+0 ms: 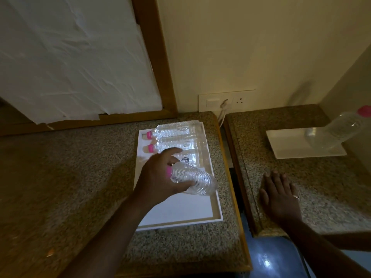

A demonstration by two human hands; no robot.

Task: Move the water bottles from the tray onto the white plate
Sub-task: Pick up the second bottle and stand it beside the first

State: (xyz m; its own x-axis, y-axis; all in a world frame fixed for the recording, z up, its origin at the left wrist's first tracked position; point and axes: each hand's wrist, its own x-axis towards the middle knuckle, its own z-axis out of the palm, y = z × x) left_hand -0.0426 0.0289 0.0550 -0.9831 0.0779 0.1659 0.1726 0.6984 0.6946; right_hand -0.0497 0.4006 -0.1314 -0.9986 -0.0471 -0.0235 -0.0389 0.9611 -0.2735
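Note:
A white tray (176, 217) lies on the speckled counter at the centre. At its far end lie clear water bottles with pink caps: one (176, 128) at the back, a second (178, 144) in front of it, and a third (190, 157) partly behind my hand. My left hand (158, 177) grips another clear bottle (194, 180) near its pink cap, lifted and tilted above the tray. My right hand (279, 195) rests flat, fingers spread, on the right counter. The white plate (285, 143) sits at the far right with one bottle (337, 129) standing on it.
A dark gap (234, 177) with a wooden edge separates the two granite counters. A wall socket with a white cable (223, 106) sits behind the tray. A wooden frame covered by white paper (80, 57) leans at the back left. The wall corner rises right of the plate.

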